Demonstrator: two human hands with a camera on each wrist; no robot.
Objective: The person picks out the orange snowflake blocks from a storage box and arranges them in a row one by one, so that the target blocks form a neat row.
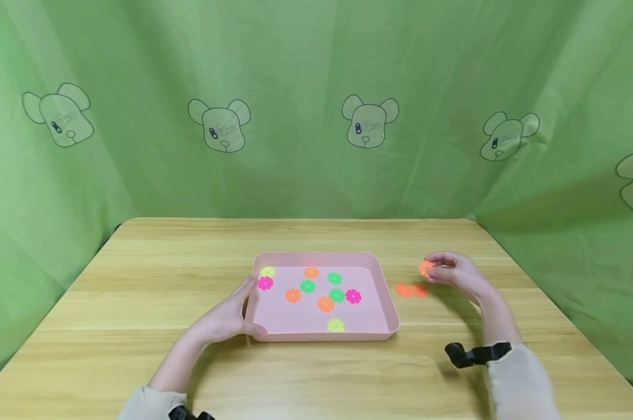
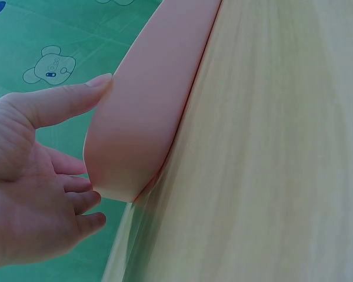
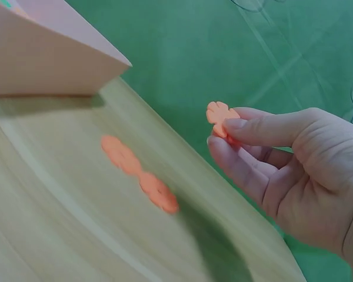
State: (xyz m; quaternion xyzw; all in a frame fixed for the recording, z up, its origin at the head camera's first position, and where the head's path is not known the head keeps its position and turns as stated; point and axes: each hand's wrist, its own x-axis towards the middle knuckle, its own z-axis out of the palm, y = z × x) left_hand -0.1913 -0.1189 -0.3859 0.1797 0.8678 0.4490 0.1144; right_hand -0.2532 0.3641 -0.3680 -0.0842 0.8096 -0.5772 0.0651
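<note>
A shallow pink tray [image 1: 316, 337] lies on the table with several orange, green, yellow and magenta notched flower-shaped discs spread inside. My left hand [image 1: 224, 318] holds the tray's left end, thumb at the near corner and fingers along the left side. In the left wrist view the thumb tip touches the outer wall [image 2: 147, 88]. Right of the tray, my right hand [image 1: 460, 274] pinches an orange flower-shaped disc [image 3: 217, 111] between thumb and fingers, raised above the table. Below it, two orange discs [image 1: 402, 290] lie side by side on the wood, their edges meeting.
The wooden table [image 1: 190, 251] has light grain and a straight far edge. Green cloth [image 1: 295, 175] with bear-head drawings hangs behind it and at both sides. Black straps [image 1: 479, 354] circle the cuffs of the light sleeves.
</note>
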